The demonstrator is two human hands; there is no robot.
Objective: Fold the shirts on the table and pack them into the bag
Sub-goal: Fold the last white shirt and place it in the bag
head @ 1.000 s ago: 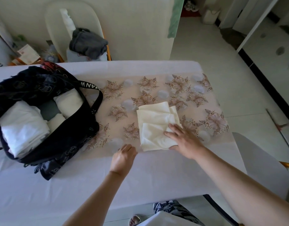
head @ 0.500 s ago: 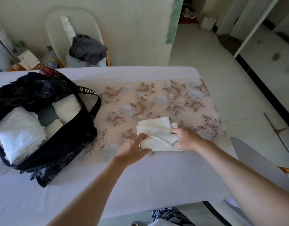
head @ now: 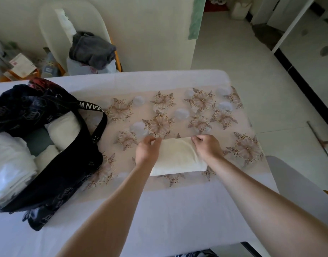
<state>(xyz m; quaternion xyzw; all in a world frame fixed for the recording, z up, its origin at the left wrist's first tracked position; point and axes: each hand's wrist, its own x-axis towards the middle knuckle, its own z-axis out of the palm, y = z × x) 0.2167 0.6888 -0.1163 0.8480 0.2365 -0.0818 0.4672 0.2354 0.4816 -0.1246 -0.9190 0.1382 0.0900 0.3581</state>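
Since half a second ago the cream shirt (head: 178, 157) has been folded over into a narrower oblong, and both hands have shifted to its far edge. The left hand (head: 147, 152) pinches the far left corner, its fingers (head: 151, 140) curled onto the cloth. The right hand (head: 207, 147) grips the far right corner the same way. The shirt lies flat on the flowered cloth (head: 200, 102) covering the surface (head: 159, 216), to the right of the open black bag (head: 63, 173), which holds white folded shirts (head: 11, 164).
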